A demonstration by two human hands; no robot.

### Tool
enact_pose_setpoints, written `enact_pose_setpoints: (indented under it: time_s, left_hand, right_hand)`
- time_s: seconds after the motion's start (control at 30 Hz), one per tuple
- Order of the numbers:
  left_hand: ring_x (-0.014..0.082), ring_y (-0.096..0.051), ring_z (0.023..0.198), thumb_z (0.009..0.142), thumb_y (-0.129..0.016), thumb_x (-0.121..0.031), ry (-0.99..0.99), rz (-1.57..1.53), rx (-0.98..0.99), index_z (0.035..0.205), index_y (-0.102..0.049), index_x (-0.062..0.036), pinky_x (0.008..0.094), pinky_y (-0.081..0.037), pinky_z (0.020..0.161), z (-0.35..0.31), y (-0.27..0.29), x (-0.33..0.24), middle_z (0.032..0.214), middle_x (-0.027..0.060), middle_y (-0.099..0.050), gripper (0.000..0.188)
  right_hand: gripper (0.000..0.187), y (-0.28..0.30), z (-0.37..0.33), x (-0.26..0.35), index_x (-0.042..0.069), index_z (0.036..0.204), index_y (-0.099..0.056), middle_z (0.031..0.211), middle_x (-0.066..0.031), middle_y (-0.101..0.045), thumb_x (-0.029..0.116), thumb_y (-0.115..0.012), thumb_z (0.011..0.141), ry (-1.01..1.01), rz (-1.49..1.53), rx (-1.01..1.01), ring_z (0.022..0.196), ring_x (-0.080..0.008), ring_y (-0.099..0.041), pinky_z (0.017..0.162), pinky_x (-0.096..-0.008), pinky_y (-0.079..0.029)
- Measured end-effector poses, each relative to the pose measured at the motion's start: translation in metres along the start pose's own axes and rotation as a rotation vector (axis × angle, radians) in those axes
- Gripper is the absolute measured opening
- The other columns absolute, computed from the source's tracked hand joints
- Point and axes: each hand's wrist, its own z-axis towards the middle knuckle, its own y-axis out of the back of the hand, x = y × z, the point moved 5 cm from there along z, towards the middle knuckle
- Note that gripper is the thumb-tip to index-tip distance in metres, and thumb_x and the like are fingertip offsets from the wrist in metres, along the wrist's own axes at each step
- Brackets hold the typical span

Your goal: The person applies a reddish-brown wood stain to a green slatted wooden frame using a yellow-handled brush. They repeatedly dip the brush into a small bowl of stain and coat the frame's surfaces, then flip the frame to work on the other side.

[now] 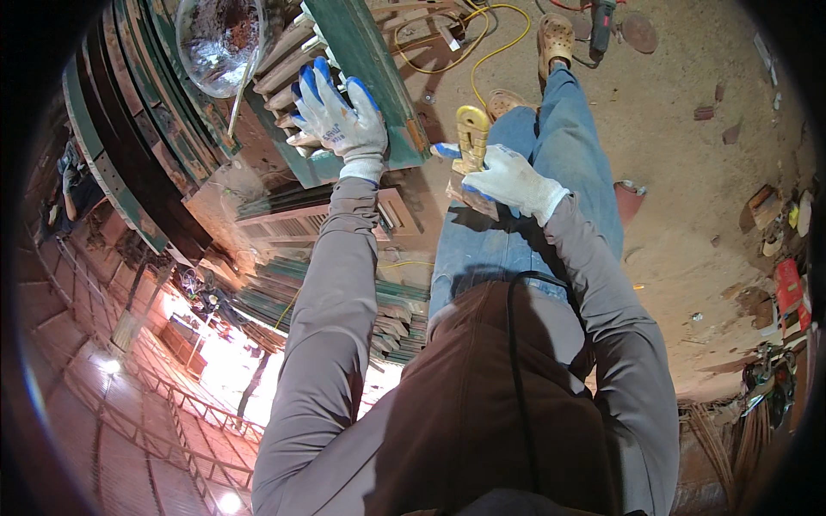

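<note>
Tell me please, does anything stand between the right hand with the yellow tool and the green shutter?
Nothing visible stands between the right hand and the green shutter; only a narrow gap shows. The left hand lies on its slats, aside.

On the dusty floor (688, 258) we see a yellow cord (528, 31) looping near the upper edge, with a dark power tool (602, 27) to its right and a round brown disc (639, 33) just beside that. Farther down lies a reddish cylinder (630, 199); near the right rim we find a red object (787, 288), its kind unclear. At left we make out long green-edged boards (96, 168) and a round clear basin (194, 52). Below are piled green slats (258, 301) and a glowing ceiling lamp (110, 366).
</note>
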Motion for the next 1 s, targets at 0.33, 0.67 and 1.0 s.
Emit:
enact_pose_setpoints:
  time_s: [0.33,0.67,1.0]
  left_hand:
    - [0.0457,-0.035,0.140,0.098,-0.053,-0.034,0.008,0.054,0.022,0.148,-0.046,-0.0107,0.0690,-0.016,0.112,0.003,-0.001,0.000,0.148,0.0206,-0.044,0.056]
    - [0.0449,-0.034,0.141,0.096,-0.053,-0.037,0.025,0.071,0.050,0.150,-0.044,-0.0117,0.0668,-0.016,0.113,0.006,0.002,-0.004,0.149,0.0183,-0.044,0.060]
    - [0.0442,-0.033,0.142,0.095,-0.056,-0.030,0.040,0.040,0.050,0.148,-0.046,-0.0089,0.0626,-0.016,0.115,0.009,0.005,-0.007,0.151,0.0179,-0.044,0.058]
  right_hand:
    - [0.034,-0.010,0.007,0.005,0.006,0.106,-0.068,0.096,-0.0217,-0.069,0.032,-0.062,0.086,0.018,-0.038,0.001,0.094,-0.0397,-0.066,0.082,-0.0474,-0.051]
    - [0.037,-0.008,0.034,0.016,0.002,0.099,-0.068,0.092,-0.0249,-0.069,0.036,-0.059,0.087,0.119,-0.083,0.001,0.092,-0.0428,-0.066,0.081,-0.0505,-0.052]
    - [0.030,-0.010,-0.012,0.005,0.009,0.102,-0.067,0.094,-0.0204,-0.070,0.034,-0.059,0.088,-0.003,-0.024,0.120,0.094,-0.0416,-0.065,0.081,-0.0497,-0.050]
